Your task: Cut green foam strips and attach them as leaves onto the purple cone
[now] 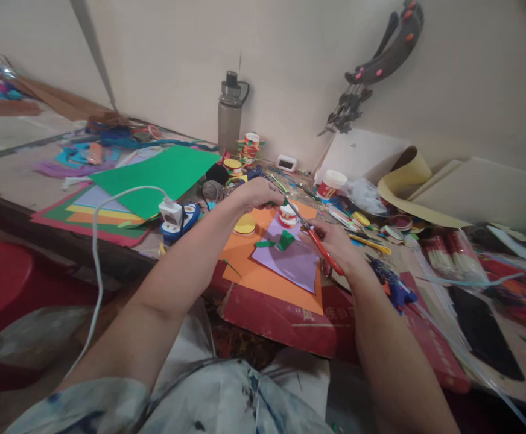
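My left hand [257,194] is closed in a pinch on a small piece of green paper [271,204], most of it hidden by the fingers. My right hand [335,241] grips red-handled scissors [323,248], whose blades point up and left toward that paper. Whether the blades touch the paper I cannot tell. Below them, cut green paper scraps [285,240] lie on a purple sheet [290,265], which rests on an orange sheet [240,265]. A small white and red paper cup [289,216] stands just behind the scraps, and a yellow round lid [245,225] sits left of it.
At the left lie a large green sheet [158,178] and a power strip [179,222] with a white cable. A grey bottle [230,114] stands by the wall. Another paper cup [332,183], a blue glue gun [399,294] and a black phone-like slab [487,331] are to the right.
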`<state>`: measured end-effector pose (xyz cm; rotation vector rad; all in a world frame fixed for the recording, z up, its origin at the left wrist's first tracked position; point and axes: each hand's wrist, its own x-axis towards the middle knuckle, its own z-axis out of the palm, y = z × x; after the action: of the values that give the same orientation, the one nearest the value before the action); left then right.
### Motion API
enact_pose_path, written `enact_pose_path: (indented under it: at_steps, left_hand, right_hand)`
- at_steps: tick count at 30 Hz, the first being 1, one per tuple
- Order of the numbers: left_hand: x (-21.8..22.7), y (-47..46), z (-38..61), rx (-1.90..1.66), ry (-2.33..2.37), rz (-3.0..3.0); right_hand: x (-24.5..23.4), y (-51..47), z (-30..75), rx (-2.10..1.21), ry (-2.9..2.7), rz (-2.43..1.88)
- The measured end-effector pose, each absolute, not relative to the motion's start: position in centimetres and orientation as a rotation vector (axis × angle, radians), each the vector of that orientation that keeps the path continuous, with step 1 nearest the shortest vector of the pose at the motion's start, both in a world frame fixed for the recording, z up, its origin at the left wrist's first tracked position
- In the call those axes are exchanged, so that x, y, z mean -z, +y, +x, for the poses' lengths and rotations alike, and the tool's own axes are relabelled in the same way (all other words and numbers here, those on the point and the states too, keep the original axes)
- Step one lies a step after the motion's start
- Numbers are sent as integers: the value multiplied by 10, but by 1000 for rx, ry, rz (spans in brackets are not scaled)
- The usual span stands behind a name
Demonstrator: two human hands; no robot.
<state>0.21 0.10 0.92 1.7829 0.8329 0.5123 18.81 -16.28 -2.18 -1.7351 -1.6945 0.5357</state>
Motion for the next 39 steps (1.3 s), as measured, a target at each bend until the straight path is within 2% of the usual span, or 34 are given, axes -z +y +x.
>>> enact_pose_path:
  at_steps: [13, 23, 39]
  left_hand:
    - [-16, -17, 15, -666, 724, 1312]
    - [-11, -21, 20, -696, 674, 1280]
    - [-11, -23, 20, -682, 665, 1280]
  right_hand:
    - [19, -167, 173, -775, -1481, -1653]
    - [21, -166, 168, -918, -1346, -1509]
    - [21, -168, 168, -958, -1305, -1468]
